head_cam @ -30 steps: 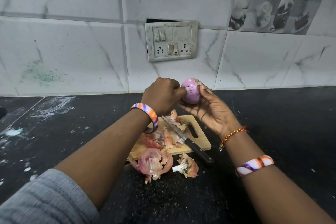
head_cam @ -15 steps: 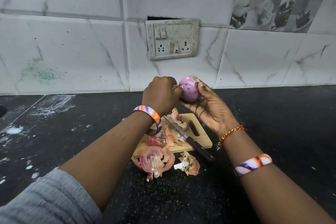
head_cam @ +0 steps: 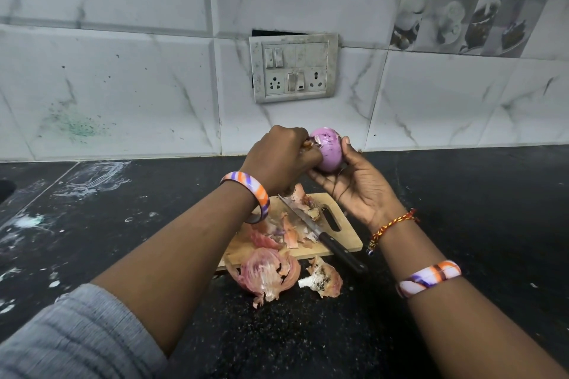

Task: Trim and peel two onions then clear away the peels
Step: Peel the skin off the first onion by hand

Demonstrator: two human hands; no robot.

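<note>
Nearest on the counter [head_cam: 462, 194]: two heaps of peels [head_cam: 268, 274], just off the front edge of the board [head_cam: 345, 237]. On the board I see more skin scraps and the knife [head_cam: 320, 235], lying diagonal, blade toward the wall, handle overhanging the front edge. Above the board's far end, the onion [head_cam: 330, 149] is held in the air, near the wall. Right hand [head_cam: 357, 184] cups it from below and the side, fingers curled round it. Left hand [head_cam: 281, 160] is closed, fingertips pinching a strip of skin at the onion's left side. I see no second onion. Risks, as I judge them: a wet, smooth onion may slip out of the cupped hand when the strip tears free; a sleeve or forearm could knock the overhanging handle; loose peels may scatter across the counter.
</note>
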